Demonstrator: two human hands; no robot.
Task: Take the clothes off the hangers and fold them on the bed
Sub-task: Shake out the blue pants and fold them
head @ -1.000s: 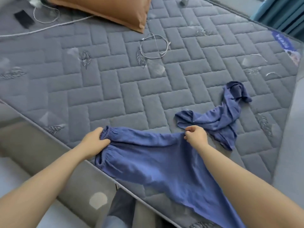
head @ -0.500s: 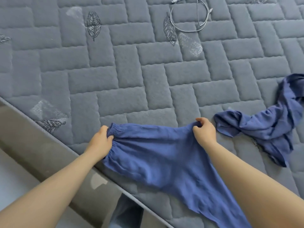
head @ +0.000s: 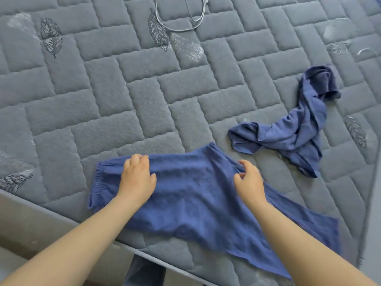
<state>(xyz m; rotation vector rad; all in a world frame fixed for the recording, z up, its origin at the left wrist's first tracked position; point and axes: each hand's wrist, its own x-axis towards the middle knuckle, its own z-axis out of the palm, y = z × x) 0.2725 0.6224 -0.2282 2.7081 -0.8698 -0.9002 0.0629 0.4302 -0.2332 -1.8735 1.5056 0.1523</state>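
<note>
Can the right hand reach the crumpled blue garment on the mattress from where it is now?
Probably yes. The right hand is over the spread blue garment, and the crumpled garment lies just beyond it to the right; only bare mattress lies between them.

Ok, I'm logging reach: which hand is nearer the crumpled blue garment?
Right. The right hand is over the flat garment, with the crumpled blue garment just beyond it to the right; the left hand rests farther left, near the waistband.
</note>
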